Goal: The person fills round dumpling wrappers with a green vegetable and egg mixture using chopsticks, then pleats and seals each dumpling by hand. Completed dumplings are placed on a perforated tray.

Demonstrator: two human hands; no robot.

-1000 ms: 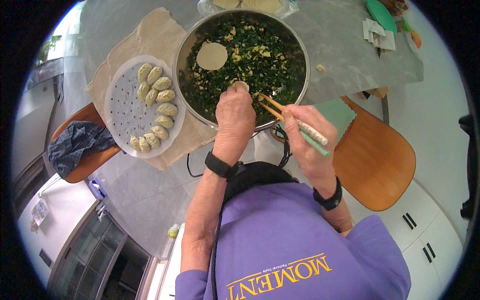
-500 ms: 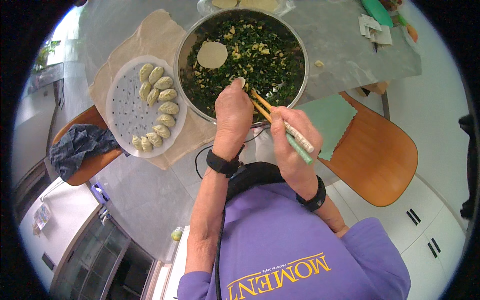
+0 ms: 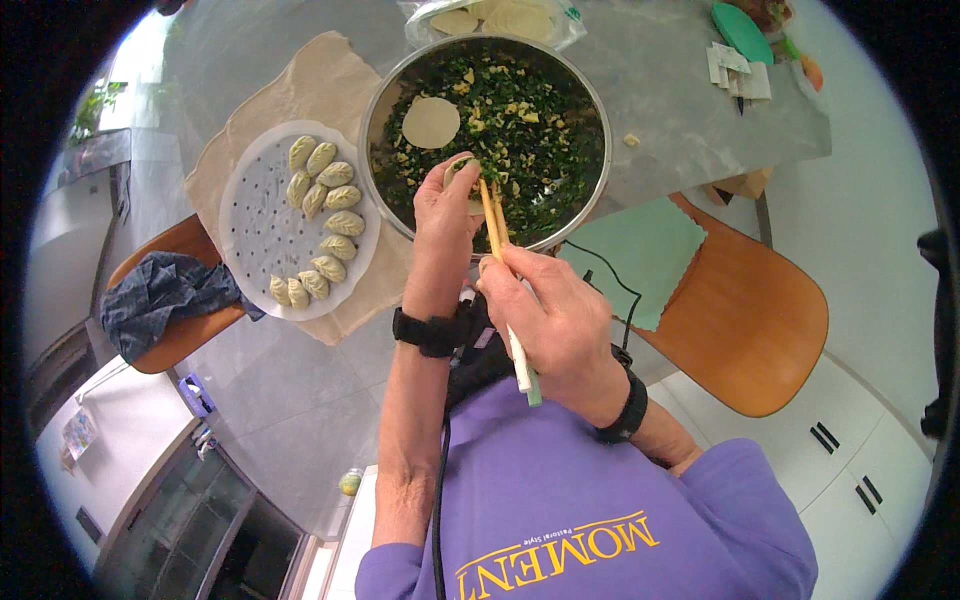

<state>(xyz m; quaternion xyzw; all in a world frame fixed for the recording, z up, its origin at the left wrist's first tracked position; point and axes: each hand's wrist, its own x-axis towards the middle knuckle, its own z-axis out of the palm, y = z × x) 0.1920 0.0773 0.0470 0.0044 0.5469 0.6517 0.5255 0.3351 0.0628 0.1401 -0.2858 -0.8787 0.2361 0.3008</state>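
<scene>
My left hand [image 3: 443,215] is closed around a pale dumpling wrapper [image 3: 475,208], cupped over the near side of a metal bowl [image 3: 606,165]. Green filling shows near its fingertips, though the fingers hide most of the wrapper. In my right hand [image 3: 562,312] is a pair of chopsticks [image 3: 493,218], their tips at the wrapper. Chopped greens with yellow bits [image 3: 535,150] fill the bowl, and a round loose wrapper [image 3: 431,122] lies on them. Left of the bowl, several pleated dumplings [image 3: 343,223] curve along the right side of a round perforated white sheet [image 3: 256,235].
Beneath the white sheet spreads a beige cloth [image 3: 325,75]. Behind the bowl is a plastic bag of wrappers [image 3: 515,22]. A green lid [image 3: 742,32] and paper slips [image 3: 738,72] are at the far right. Orange chairs [image 3: 765,310] flank me; a black cable [image 3: 632,292] hangs right of the bowl.
My right hand has shifted left and toward me, bringing the chopstick tips up to the wrapper. My left hand has moved slightly left and turned, showing more of its palm side.
</scene>
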